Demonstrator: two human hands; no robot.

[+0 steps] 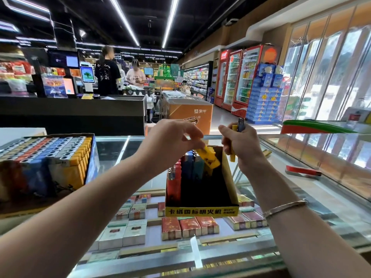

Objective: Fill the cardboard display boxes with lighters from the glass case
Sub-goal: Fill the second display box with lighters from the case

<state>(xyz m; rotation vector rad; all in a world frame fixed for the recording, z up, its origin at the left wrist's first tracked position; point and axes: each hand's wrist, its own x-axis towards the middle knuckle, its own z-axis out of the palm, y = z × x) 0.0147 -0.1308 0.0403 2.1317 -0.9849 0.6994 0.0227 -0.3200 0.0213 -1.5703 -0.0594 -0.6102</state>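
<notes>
Left hand point(170, 137): pinches a yellow plastic lighter point(208, 157), tilted over the box point(201, 211).
Right hand point(241, 143): grips slim lighters point(241, 125).
Box: cardboard, part-filled.

We list one yellow-fronted display box point(201, 211), part-filled with upright lighters point(186, 169); a yellow lighter point(208, 157) tilts above it; a full box point(46, 157) stands left.

My left hand point(170, 137) pinches a tilted yellow plastic lighter point(208, 158) over the part-filled yellow-fronted cardboard display box point(201, 211) on the glass counter top point(112, 149). My right hand point(240, 145) grips two more lighters point(239, 127), yellow and blue.
</notes>
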